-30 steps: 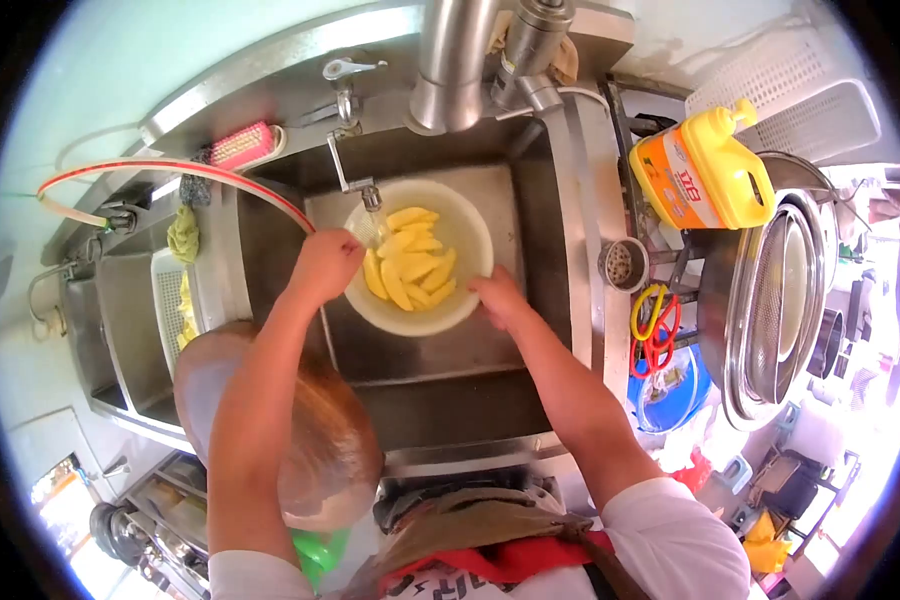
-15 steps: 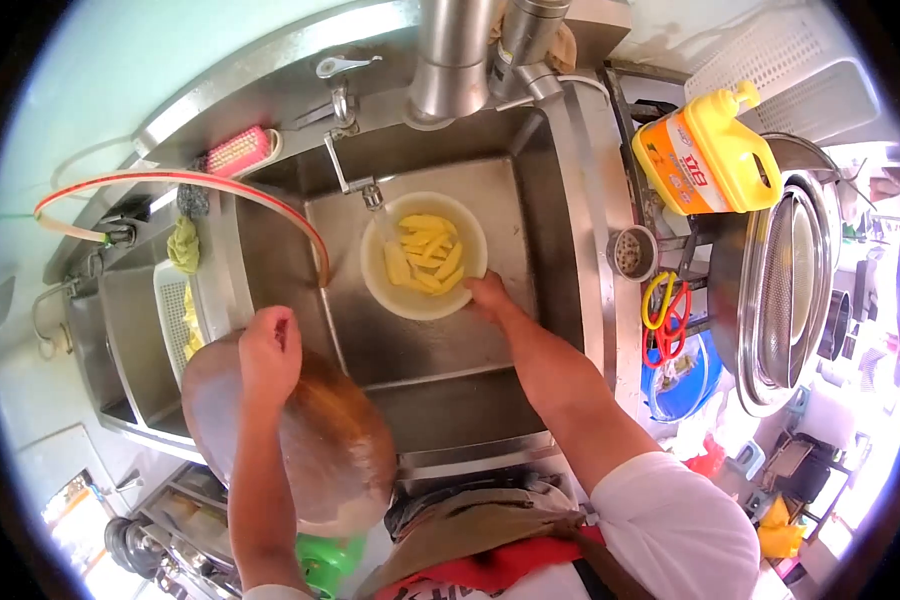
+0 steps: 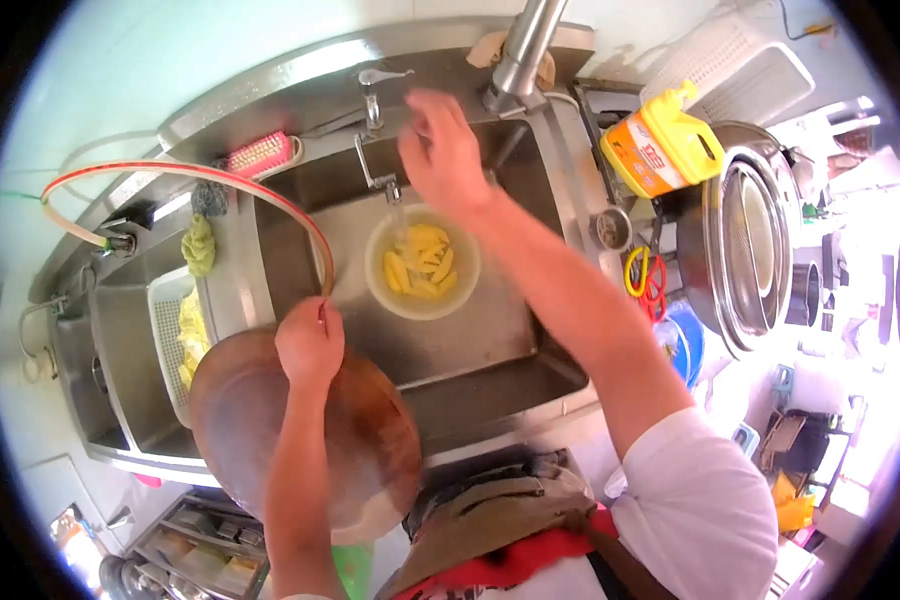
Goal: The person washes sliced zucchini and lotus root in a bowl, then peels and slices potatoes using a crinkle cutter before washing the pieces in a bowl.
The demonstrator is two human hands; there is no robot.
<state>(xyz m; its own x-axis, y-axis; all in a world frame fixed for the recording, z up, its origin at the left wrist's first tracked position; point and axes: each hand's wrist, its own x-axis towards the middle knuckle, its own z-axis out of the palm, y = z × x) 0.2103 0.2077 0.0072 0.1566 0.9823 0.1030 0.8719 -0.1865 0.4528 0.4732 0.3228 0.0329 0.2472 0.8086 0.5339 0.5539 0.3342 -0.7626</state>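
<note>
My left hand [image 3: 310, 342] is closed at the far rim of a large wok [image 3: 370, 430], brown and grey, which hangs over the sink's front left edge under my forearm. My right hand [image 3: 445, 155], smeared by motion, holds nothing. Its fingers are apart, in the air just right of the tap [image 3: 378, 178] and its lever [image 3: 382, 76]. A thin water stream falls from the spout into a pale round bowl [image 3: 472, 275] on the sink floor. Inside the bowl lie several yellow, potato-like strips [image 3: 425, 262] in water.
Around the bowl is the steel sink [image 3: 470, 350]. A red-striped hose [image 3: 240, 180] arches over its left side. Further left is a white basket [image 3: 167, 340] with yellow pieces. On the right stand a yellow jug [image 3: 660, 145], scissors [image 3: 640, 275] and stacked metal basins [image 3: 745, 250].
My right hand has let go of the bowl's rim and moved up to the tap. My left hand and the wok have shifted a little right. Water now runs from the spout.
</note>
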